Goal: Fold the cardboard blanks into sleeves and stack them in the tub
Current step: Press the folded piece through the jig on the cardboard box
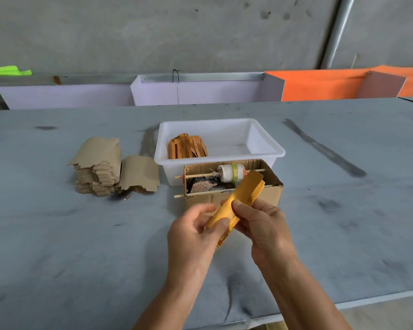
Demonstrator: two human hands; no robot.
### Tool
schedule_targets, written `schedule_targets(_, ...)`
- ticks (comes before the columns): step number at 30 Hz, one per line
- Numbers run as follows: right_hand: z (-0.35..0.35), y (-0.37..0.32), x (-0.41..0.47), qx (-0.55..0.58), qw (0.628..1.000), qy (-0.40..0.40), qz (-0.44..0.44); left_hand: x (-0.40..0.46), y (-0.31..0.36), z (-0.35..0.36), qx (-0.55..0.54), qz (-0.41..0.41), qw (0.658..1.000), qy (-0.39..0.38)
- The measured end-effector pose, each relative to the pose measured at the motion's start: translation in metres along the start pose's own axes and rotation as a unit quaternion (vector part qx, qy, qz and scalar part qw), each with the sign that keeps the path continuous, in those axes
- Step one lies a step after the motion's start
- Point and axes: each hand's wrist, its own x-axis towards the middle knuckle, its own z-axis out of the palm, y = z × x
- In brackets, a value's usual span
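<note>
Both my hands hold one gold-faced cardboard blank (242,198), folded lengthwise and slanting up to the right. My left hand (196,234) pinches its lower end with the thumb on top. Around its middle my right hand (260,222) is closed, thumb pressing the fold. A white plastic tub (267,148) stands behind, with a bundle of folded sleeves (187,146) leaning in its left part. Two piles of flat brown blanks (98,167) (140,173) lie to the left of the tub.
An open brown cardboard box (272,189) sits in front of the tub, holding a white roller (229,175) on a wooden stick and some dark material. The grey table (81,246) ends at a near edge. Lilac and orange panels (320,84) line the far side.
</note>
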Motion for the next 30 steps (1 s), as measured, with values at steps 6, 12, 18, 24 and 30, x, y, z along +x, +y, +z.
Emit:
schedule_targets(6, 0.006, -0.004, 0.002, -0.062, 0.997, -0.024, -0.041, 0.003, 0.011, -0.001, 0.309, 0.219, 0.926, 0.004)
schedule_targets(12, -0.009, -0.007, 0.005, 0.029, 0.98, -0.195, 0.009, -0.001, 0.019, -0.002, 0.177, 0.14, 0.974, -0.008)
schedule_targets(18, -0.009, -0.001, 0.009, 0.106, 0.971, -0.212, 0.034, -0.004, 0.023, -0.004, 0.09, 0.089, 0.992, -0.028)
schedule_targets(24, -0.004, 0.001, 0.007, 0.159, 0.957, -0.236, 0.052, -0.003, 0.023, -0.002, 0.096, 0.106, 0.99, -0.009)
schedule_targets(30, -0.005, 0.003, 0.008, 0.144, 0.96, -0.237, 0.049, -0.003, 0.022, -0.003, 0.12, 0.128, 0.984, 0.014)
